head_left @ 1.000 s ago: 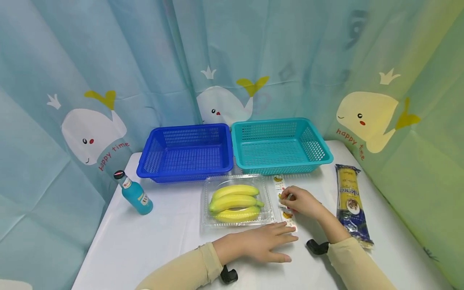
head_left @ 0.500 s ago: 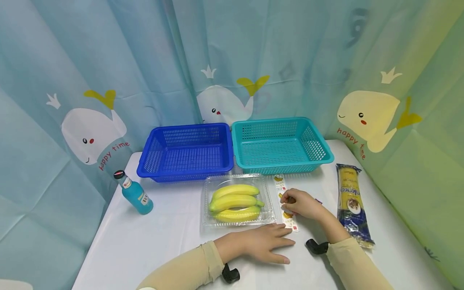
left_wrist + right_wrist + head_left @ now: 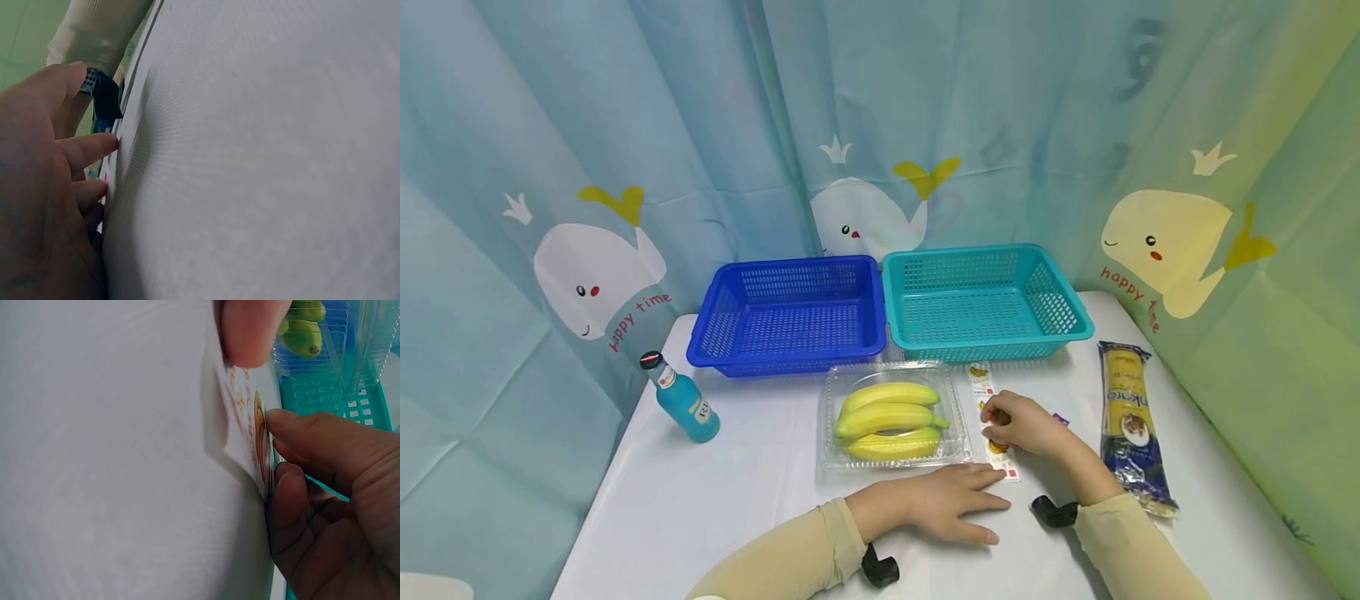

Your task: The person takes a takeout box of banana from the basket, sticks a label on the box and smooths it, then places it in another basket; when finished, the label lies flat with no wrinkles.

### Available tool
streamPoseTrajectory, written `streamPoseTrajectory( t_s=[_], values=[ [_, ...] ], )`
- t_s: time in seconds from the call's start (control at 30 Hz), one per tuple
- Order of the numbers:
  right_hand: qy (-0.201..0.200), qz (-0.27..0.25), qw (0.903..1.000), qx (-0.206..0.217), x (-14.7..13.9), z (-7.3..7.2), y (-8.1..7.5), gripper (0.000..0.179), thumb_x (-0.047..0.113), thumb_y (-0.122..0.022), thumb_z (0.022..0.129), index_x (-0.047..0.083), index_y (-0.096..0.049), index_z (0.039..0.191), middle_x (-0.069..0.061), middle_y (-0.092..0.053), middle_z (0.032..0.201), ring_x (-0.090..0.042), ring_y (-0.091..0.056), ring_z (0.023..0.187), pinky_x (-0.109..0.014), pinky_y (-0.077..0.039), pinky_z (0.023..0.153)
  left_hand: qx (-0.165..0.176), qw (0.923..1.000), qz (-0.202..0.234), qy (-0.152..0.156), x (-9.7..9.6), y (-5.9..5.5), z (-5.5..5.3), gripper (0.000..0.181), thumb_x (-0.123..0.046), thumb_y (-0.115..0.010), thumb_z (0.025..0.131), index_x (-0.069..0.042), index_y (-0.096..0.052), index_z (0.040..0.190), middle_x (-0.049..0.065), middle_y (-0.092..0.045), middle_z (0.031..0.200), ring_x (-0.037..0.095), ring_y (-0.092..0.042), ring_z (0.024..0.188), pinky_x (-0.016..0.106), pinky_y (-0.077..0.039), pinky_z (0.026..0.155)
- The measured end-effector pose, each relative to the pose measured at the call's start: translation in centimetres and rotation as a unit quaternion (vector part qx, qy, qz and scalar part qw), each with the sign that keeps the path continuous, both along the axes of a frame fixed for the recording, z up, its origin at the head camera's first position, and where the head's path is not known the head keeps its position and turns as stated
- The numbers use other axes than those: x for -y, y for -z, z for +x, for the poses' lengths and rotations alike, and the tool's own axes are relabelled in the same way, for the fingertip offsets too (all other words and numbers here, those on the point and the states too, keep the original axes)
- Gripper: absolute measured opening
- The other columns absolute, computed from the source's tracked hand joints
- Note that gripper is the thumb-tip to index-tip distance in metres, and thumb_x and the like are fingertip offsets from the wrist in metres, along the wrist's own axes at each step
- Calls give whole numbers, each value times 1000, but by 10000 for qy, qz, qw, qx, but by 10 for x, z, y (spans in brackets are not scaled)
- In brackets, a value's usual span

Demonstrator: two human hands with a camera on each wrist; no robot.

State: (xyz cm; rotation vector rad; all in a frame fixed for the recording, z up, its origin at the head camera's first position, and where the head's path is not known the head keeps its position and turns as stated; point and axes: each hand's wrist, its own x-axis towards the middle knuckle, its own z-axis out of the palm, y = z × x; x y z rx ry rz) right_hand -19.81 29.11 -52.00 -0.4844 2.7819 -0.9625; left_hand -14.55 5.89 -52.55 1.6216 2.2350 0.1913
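A strip of banana stickers point(image 3: 1002, 468) lies on the white table, just right of a clear plastic clamshell box point(image 3: 958, 454) with several bananas point(image 3: 887, 421) inside. My right hand point(image 3: 1026, 423) bends over the strip's middle; in the right wrist view its thumb point(image 3: 312, 428) and curled forefinger pinch at the edge of a banana sticker point(image 3: 260, 440). My left hand point(image 3: 943, 504) lies palm down with its fingers spread, fingertips at the strip's near end. A fingertip point(image 3: 253, 331) presses there in the right wrist view. The pinched edge is partly hidden by my right fingers.
Behind the box stand a blue basket point(image 3: 790, 364) and a teal basket point(image 3: 992, 346), side by side. A bottle of turquoise drink point(image 3: 688, 406) is at the left. On the right lie a blue and yellow food packet point(image 3: 1131, 425) and a small purple item point(image 3: 1060, 419).
My right hand has shifted slightly nearer along the strip, and the small purple item now shows beside its wrist. My left hand stays almost still.
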Motion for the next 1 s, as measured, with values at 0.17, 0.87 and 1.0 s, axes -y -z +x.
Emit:
streamPoseTrajectory(
  t_s=[0.17,0.87,1.0],
  values=[
    [-107,98,9998,-142,1,1,-1,18,13,-78,83,11,-64,93,1,-55,83,-5,-50,71,-22,-45,64,93,10000,-20,-29,1,-1,0,59,-62,-32,101,-38,-31,154,-7,-4,167,12,-1,155,31,-9,126],
    [-309,252,9987,-305,2,0,-3,15,8,-74,84,10,-62,94,1,-54,84,-6,-48,75,-23,-44,65,31,10000,-59,30,-2,5,-3,58,-62,-31,101,-40,-28,154,-7,-1,167,12,2,154,31,-8,126],
    [-298,256,9987,-325,3,0,-3,13,7,-71,85,10,-62,95,1,-54,84,-7,-49,75,-23,-44,65,9,10000,-31,54,-1,4,-3,58,-62,-32,101,-38,-30,154,-6,-3,167,13,1,155,31,-8,126]
  ],
)
